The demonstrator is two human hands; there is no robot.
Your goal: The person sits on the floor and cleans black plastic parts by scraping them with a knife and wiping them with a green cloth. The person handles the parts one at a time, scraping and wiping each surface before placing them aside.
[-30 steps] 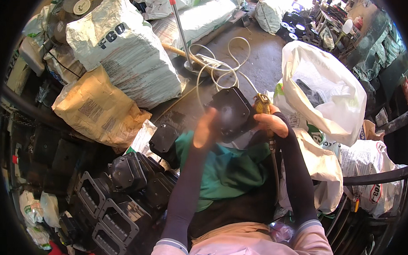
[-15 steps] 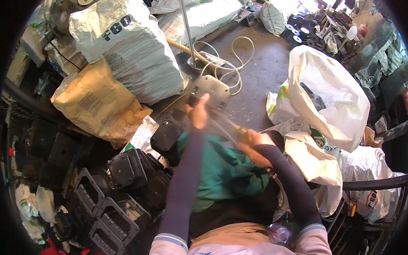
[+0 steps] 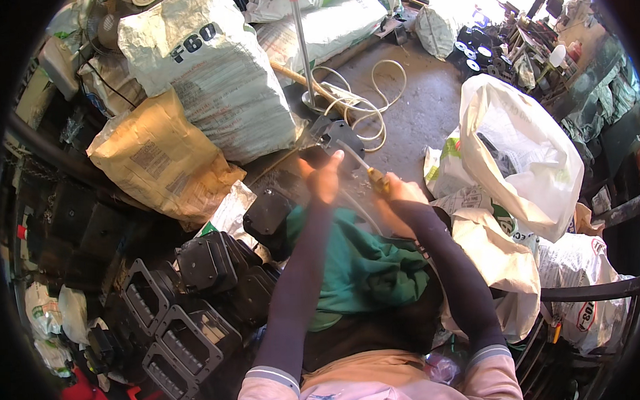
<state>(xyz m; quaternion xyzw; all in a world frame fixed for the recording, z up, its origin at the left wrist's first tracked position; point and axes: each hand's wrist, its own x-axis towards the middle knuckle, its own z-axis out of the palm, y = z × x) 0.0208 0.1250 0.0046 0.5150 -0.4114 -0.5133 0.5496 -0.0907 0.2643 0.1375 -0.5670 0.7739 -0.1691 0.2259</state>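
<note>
My left hand (image 3: pixel 321 180) grips a dark flat part with rounded corners (image 3: pixel 344 134) near its lower edge, held out in front of me. My right hand (image 3: pixel 402 199) is closed around a yellow-handled tool (image 3: pixel 379 180). Its pale narrow shaft points up and left, toward the part; whether the tip touches it I cannot tell. Both hands are a little smeared by motion. A green cloth (image 3: pixel 361 269) lies across my lap beneath them. Beside my left forearm sits a similar black part (image 3: pixel 269 212).
Several black housings (image 3: pixel 206 264) are piled at lower left. A brown paper sack (image 3: pixel 160 160) and a large white sack (image 3: pixel 217 76) stand at upper left. A cream cable (image 3: pixel 384 106) loops on the floor (image 3: pixel 429 90). An open white sack (image 3: pixel 530 150) stands at right, above a dark metal rail (image 3: pixel 598 289).
The part in my left hand has tilted, its face turning from bright to dark. My right hand with the tool has moved slightly up, closer to the part. The whole view has shifted a little.
</note>
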